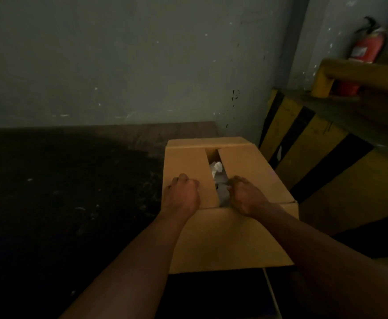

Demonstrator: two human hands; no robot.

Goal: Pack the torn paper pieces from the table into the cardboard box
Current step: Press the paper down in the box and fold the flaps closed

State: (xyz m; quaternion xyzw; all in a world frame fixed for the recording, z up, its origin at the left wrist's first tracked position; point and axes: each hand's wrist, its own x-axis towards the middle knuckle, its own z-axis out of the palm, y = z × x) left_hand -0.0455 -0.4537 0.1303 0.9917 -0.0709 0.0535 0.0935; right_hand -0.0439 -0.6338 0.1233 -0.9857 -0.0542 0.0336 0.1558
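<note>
A brown cardboard box [229, 236] stands at the right end of the dark table [68, 180]. Its two top flaps are folded down, with a narrow gap between them. Crumpled white paper pieces [217, 169] show through that gap, inside the box. My left hand [183, 196] rests on the left flap [186, 162] with its fingers curled into a fist, holding nothing. My right hand [246, 196] lies on the right flap [246, 162], its fingers curled over the flap's inner edge at the gap. The paper lower in the gap lies in shadow.
A grey wall [119, 65] runs behind the table. Right of the box is a yellow-and-black striped barrier [315, 153], with a yellow rail [361, 74] and a red fire extinguisher [365, 47] behind it. The tabletop to the left is dark and scuffed.
</note>
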